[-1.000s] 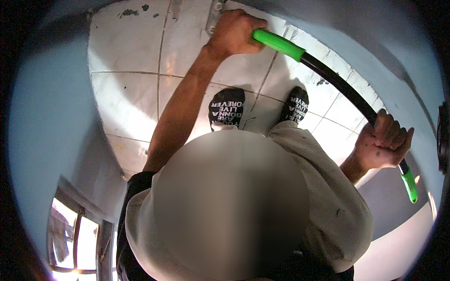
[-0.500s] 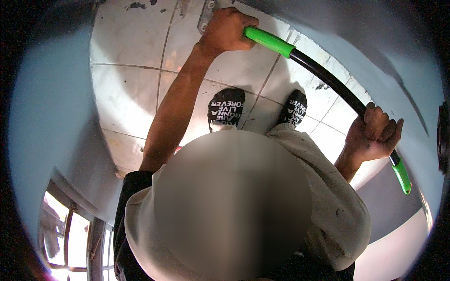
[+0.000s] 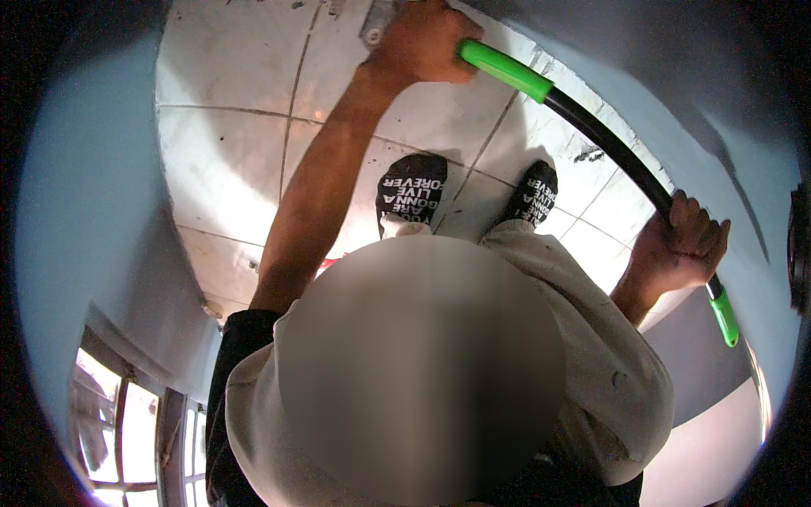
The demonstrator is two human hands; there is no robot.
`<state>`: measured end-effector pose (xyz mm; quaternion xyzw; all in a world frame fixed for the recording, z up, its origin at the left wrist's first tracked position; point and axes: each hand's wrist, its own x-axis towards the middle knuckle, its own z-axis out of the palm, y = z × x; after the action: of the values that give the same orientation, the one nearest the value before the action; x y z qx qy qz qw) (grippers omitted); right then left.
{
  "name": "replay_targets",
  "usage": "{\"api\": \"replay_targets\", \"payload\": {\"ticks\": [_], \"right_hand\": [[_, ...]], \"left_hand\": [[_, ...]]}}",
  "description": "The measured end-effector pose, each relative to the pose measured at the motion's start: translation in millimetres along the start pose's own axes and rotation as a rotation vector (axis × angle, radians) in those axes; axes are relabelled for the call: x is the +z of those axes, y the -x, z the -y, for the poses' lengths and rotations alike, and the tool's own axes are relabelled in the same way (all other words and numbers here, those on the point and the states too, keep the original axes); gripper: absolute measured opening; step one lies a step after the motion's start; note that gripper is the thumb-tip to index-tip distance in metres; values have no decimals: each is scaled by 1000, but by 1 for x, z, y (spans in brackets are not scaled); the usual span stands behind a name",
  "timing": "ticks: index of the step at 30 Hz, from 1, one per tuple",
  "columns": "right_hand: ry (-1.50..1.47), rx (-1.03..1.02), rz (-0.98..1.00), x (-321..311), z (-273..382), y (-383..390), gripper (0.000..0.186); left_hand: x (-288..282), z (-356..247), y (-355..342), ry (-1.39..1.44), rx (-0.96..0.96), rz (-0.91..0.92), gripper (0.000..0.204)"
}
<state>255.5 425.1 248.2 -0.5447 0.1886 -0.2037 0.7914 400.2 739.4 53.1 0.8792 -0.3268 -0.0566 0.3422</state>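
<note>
A black pole with green grip sleeves (image 3: 608,148) arcs from the top middle down to the right side in the wide view. My left hand (image 3: 429,44) is closed around it beside the upper green sleeve, with that arm stretched far forward. Lower on the black shaft, the fingers of my right hand (image 3: 683,245) are wrapped round it. A short green end piece (image 3: 724,319) sticks out below that hand. Whatever lies at the pole's far end is hidden behind my left hand or out of the frame.
White floor tiles (image 3: 224,156) with dark stains lie under my feet in black printed socks (image 3: 414,190). A grey metal plate with screws (image 3: 372,35) shows next to my left hand. Blue-grey walls (image 3: 76,211) rise on both sides; a window (image 3: 118,414) is at lower left.
My left hand has shifted slightly forward and to the right, carrying the upper part of the pole with it. My right hand has moved only a little, still holding the shaft.
</note>
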Motion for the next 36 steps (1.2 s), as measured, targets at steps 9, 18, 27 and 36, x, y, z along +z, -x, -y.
{"api": "replay_targets", "payload": {"ticks": [9, 18, 27, 36], "right_hand": [[-217, 81, 35, 13, -4, -1, 50], [-110, 30, 37, 0, -4, 4, 49], [-76, 7, 51, 0, 11, 8, 50], [17, -31, -132, 22, 1, 11, 51]], "left_hand": [[1, 2, 4, 14, 14, -11, 22], [6, 1, 0, 42, 27, 74, 23], [17, -4, -6, -7, 112, 54, 23], [10, 2, -5, 20, -38, 126, 21]]}}
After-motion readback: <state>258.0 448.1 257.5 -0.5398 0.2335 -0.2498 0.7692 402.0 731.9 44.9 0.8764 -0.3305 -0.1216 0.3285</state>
